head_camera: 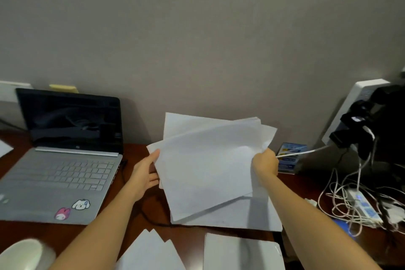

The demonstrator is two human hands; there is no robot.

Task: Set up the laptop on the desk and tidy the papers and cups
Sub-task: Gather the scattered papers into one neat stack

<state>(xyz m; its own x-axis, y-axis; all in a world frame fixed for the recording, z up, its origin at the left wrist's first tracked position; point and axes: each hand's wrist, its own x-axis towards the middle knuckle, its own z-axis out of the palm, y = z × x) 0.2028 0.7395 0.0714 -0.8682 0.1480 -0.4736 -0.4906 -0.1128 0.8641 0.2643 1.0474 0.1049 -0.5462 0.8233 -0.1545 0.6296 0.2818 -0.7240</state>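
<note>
Loose sheets (153, 250) lie nearest, below both wrists. Paper stack (208, 166) held up over the desk (140, 219) between the hands — left hand (145, 173) has thumb on top, fingers curled under the left edge; right hand (264, 163) clenched on the right edge. More paper (258, 217) flat beneath. Laptop (63, 160) open, screen dark, left of the left fingers. Cables (348, 201) right of the right fingers.

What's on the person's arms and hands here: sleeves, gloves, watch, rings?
Nothing that the frame shows. Both forearms are bare up to the frame's bottom edge, with no sleeve in view. The left hand and right hand are ungloved. No watch, band or markings on either wrist; rings cannot be ruled out, since the fingers are partly hidden.
</note>
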